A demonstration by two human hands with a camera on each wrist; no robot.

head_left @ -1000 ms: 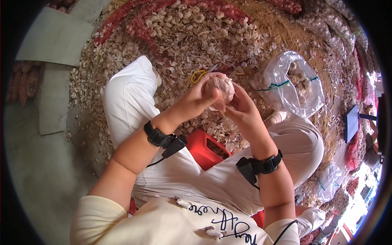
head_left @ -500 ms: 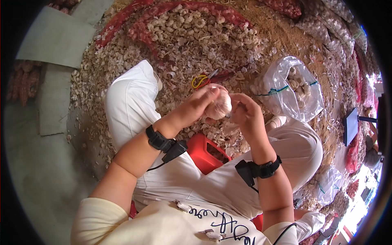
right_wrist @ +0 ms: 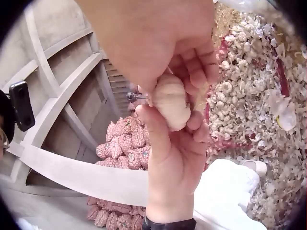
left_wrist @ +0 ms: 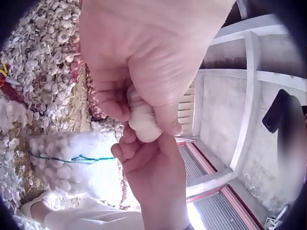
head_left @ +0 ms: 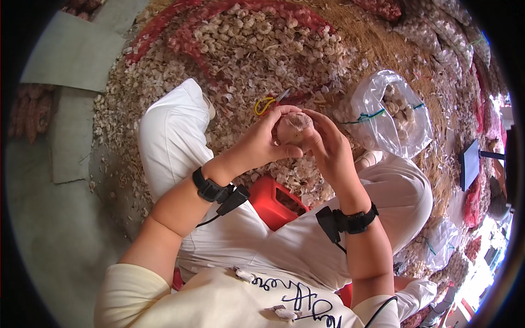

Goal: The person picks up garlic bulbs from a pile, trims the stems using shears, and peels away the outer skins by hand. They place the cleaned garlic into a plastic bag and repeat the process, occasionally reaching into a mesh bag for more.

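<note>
A garlic bulb [head_left: 293,131] is held between both hands, above the person's lap. The left hand [head_left: 261,143] grips it from the left, fingers curled round its far side and thumb along its near side. From the right, the right hand [head_left: 332,146] holds it with the thumb pressed on its skin. In the left wrist view the bulb [left_wrist: 144,122] shows pale and smooth between the two hands. The right wrist view shows the bulb [right_wrist: 171,103] between thumbs and curled fingers, partly covered by them.
Scissors with yellow handles [head_left: 262,106] lie on garlic skins beyond the hands. A clear plastic bag [head_left: 363,98] of garlic stands at the right. A red plastic container [head_left: 265,199] sits between the legs. Loose garlic bulbs [head_left: 238,30] and red netting [head_left: 180,41] lie at the back.
The bulb has been turned in the hands. Half a second ago the right hand was beside it with fingers bent; now it holds the bulb again along with the left hand.
</note>
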